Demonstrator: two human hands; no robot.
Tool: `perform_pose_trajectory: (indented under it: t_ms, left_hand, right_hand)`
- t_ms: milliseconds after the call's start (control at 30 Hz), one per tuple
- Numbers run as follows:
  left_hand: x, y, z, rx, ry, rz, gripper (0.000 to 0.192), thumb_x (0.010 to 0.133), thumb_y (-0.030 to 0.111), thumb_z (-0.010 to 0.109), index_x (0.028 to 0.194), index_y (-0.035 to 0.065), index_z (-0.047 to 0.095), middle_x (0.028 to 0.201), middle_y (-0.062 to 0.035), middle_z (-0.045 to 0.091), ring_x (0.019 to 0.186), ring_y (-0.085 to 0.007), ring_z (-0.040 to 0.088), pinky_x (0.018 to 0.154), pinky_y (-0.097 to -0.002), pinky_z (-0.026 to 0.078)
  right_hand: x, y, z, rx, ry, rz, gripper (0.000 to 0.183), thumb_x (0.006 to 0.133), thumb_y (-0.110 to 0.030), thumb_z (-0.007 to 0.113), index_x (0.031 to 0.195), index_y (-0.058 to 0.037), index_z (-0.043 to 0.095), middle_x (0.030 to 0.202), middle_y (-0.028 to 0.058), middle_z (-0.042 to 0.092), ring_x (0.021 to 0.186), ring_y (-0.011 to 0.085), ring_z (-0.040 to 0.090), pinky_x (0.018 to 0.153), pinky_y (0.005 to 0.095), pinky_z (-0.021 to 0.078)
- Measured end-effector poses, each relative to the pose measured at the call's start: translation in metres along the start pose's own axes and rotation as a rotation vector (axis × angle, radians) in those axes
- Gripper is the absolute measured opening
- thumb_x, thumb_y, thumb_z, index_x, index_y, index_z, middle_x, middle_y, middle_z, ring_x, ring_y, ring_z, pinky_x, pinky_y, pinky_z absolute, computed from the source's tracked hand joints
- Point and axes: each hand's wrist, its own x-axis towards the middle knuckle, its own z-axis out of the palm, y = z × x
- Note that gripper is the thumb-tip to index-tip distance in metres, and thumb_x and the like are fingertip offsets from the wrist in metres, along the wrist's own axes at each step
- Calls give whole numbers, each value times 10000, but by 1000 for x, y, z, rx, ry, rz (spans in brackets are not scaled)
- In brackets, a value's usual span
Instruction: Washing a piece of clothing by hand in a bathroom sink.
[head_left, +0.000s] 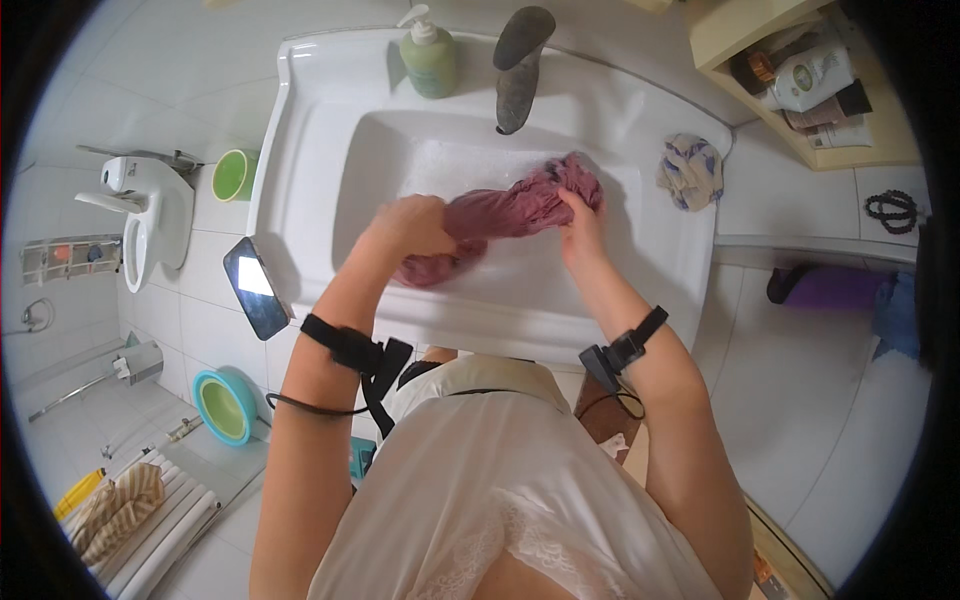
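Note:
A wet, crumpled pink-purple cloth (517, 208) stretches between my two hands over the basin of a white sink (420, 311). My left hand (416, 225), slightly blurred, grips it at the left, and a bunched part hangs below that hand. My right hand (583, 225) is closed round the cloth near its right end, thumb on top. White suds (465, 165) lie in the basin behind the cloth. The dark end of a faucet (517, 97) points down above them.
A green pump bottle (429, 64) stands on the sink's back ledge. A patterned rag (690, 172) lies on the right rim. A smartphone (256, 289) rests at the left edge, near a green cup (234, 175). An open shelf (817, 154) holds tubes at upper right.

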Motion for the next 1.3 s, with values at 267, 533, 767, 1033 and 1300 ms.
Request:
perform_pose_trajectory:
  t_ms: [267,533,767,1033,1300]
  left_hand:
    - [41,-42,22,533,596,-151,239,704,122,556,941,87,561,1042,-96,535,1024,-264,468,830,-336,390]
    - [62,-12,92,-753,668,-30,168,644,82,510,773,36,609,708,-160,570,695,-338,553,658,-404,450]
    - [54,-12,97,-1498,97,-587,241,722,183,551,916,41,534,928,-116,530,823,-246,512,739,-423,432]
    - [63,7,109,-1997,138,-656,334,754,184,484,1055,44,450,1099,-145,466,1045,-328,430,928,-600,219]
    - [65,14,125,-2175,49,-580,372,795,270,419,1109,72,439,1202,-135,420,1143,-302,370,932,-605,197]
  right_hand:
    - [11,-22,-37,-1752,-401,-39,516,726,-300,613,1102,7,438,1190,207,419,1039,324,455,808,331,408]
    - [-9,42,-10,-2055,-841,-940,599,769,-440,502,1299,-207,348,1303,108,358,1204,296,315,948,592,163]
    - [36,32,-8,-2429,-644,-438,559,758,-397,526,1272,-221,395,1361,75,279,1268,351,166,972,609,101]
    - [34,13,-29,-2064,-639,-625,631,698,-244,614,1267,-192,345,1303,90,319,1163,338,346,928,520,277]
    - [37,8,-3,-1845,-608,-517,859,627,-137,677,1342,-191,204,1282,154,311,1087,368,410,904,433,370]
